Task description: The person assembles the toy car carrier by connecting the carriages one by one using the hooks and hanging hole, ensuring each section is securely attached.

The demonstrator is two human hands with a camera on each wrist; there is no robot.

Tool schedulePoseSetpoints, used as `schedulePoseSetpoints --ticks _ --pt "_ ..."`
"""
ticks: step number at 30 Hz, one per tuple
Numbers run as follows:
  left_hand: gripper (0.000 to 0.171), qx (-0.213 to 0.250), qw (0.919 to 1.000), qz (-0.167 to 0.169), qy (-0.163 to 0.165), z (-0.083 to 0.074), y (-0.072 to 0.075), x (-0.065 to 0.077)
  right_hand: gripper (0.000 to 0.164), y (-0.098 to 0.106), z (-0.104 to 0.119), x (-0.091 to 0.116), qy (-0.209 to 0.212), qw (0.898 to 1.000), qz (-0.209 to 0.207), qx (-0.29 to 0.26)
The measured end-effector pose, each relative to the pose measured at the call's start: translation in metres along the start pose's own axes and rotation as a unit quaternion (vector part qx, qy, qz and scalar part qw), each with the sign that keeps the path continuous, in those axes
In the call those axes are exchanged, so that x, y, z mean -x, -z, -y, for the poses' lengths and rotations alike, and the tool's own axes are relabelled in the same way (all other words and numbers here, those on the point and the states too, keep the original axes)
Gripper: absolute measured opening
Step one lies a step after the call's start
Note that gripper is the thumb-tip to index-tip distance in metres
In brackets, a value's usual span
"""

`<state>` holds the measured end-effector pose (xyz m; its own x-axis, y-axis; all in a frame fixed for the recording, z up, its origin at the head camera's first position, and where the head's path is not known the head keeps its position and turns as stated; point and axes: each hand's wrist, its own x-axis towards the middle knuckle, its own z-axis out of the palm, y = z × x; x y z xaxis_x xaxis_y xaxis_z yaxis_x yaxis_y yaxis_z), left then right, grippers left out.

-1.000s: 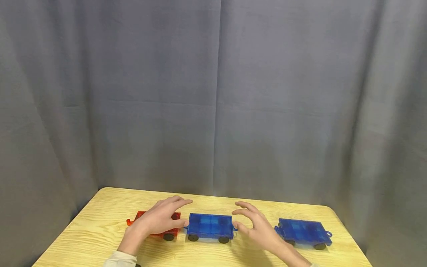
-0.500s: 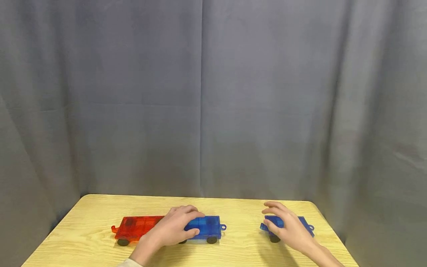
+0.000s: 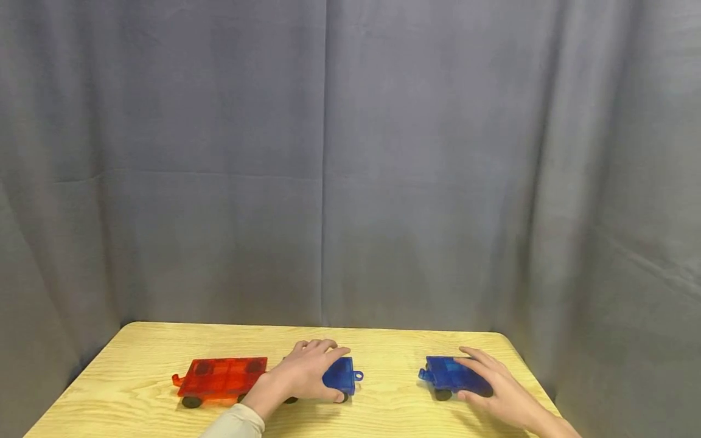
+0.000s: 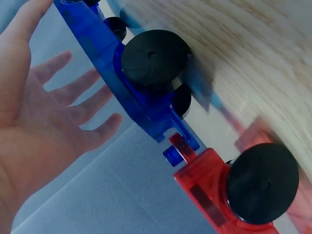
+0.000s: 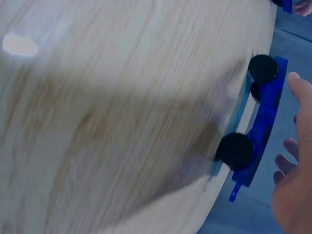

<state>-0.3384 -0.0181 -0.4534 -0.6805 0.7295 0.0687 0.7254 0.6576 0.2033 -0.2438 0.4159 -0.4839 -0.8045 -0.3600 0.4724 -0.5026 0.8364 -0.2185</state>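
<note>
Hanging behind the wooden table (image 3: 137, 365) is a grey curtain (image 3: 350, 158). The red cart (image 3: 219, 378) is sitting coupled to the middle blue cart (image 3: 342, 374), under the flat, relaxed left hand (image 3: 303, 376). The right hand (image 3: 501, 389) is resting with straight fingers on the other blue cart (image 3: 446, 374).

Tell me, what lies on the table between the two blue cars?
Nothing: in the head view, only bare wooden table separates the middle blue car from the right blue car.
</note>
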Motion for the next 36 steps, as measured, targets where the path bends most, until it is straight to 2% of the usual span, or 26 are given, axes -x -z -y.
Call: schedulePoseSetpoints --ticks 4,9,20,24,32,36 --pt "0.087 -0.003 0.9997 0.022 0.002 -0.002 -0.002 -0.002 0.063 0.0 -0.007 0.002 0.011 1.0 0.006 0.01" --pt "0.081 0.001 0.9995 0.032 -0.005 0.0 -0.006 -0.004 0.056 -0.001 -0.007 0.0 0.026 0.999 0.023 0.013" --pt "0.074 0.01 0.999 0.043 -0.007 0.001 -0.003 -0.009 0.047 -0.009 -0.005 -0.005 -0.004 0.999 0.034 -0.012" --pt "0.074 0.019 0.9991 0.038 -0.007 0.003 -0.003 -0.009 0.047 -0.011 -0.004 -0.01 -0.007 0.999 0.035 -0.015" --pt "0.076 0.035 0.9992 0.016 -0.011 0.006 -0.003 -0.004 0.045 -0.016 0.002 -0.019 0.023 0.999 0.033 -0.001" --pt "0.075 0.045 0.9988 0.012 -0.012 0.006 0.0 -0.002 0.045 -0.02 0.008 -0.023 0.022 0.999 0.042 -0.01"
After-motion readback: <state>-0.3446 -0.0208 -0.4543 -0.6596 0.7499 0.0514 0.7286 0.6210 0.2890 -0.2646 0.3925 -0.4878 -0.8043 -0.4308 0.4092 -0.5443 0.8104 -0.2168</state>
